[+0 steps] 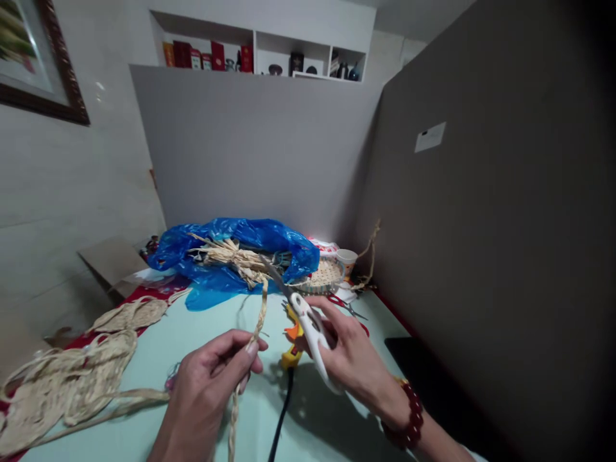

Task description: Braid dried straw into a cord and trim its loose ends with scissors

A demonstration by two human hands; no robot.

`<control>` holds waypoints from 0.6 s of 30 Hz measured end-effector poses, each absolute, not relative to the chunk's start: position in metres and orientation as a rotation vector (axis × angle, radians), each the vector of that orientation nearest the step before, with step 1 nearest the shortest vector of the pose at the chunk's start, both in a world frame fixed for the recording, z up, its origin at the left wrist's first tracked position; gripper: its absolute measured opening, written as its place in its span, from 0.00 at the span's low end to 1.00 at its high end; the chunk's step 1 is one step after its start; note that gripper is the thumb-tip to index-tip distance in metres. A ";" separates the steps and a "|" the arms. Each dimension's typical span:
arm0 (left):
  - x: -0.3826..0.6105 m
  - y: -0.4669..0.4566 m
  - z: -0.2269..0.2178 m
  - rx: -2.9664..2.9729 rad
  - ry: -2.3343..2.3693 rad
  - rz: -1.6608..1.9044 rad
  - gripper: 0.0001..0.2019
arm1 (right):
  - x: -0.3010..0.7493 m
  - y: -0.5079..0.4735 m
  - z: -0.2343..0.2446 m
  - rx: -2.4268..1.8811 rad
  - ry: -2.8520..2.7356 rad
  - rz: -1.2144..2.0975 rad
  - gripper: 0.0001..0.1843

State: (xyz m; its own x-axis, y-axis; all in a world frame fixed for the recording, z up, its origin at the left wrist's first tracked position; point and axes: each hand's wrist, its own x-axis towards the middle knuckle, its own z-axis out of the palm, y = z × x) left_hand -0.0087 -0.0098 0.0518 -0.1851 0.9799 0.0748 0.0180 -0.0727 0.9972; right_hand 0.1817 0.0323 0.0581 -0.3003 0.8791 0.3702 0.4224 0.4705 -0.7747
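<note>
Between the thumb and fingers of my left hand (219, 369) is a braided straw cord (262, 308), its upper end standing up above the hand and its lower length hanging below. My right hand (351, 356) grips white-handled scissors (308, 327) through the loops. Their dark blades point up and to the left, near the cord's top end, and look close together. Beneath the scissors, partly hidden by them, lies a yellow and orange tool (291, 353) with a black cable, perhaps a glue gun.
Woven straw pieces (96, 372) lie along the left table edge. Behind, a blue plastic bag (240, 234) holds a straw bundle (235, 256). A basket (325, 276), a cup (346, 258) and red-handled scissors (353, 311) sit at the right back. Grey panels (260, 147) enclose the table.
</note>
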 end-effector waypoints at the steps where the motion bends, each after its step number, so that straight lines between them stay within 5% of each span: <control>1: -0.011 -0.010 0.053 1.164 1.340 1.450 0.13 | 0.182 0.030 0.058 -1.062 -1.986 0.611 0.18; 9: -0.026 -0.007 0.053 1.108 1.328 1.737 0.12 | 0.196 0.036 0.043 -0.746 -2.258 -0.209 0.35; 18: -0.028 -0.007 0.045 1.035 1.131 1.851 0.10 | 0.200 0.042 0.044 -0.683 -2.232 -0.472 0.40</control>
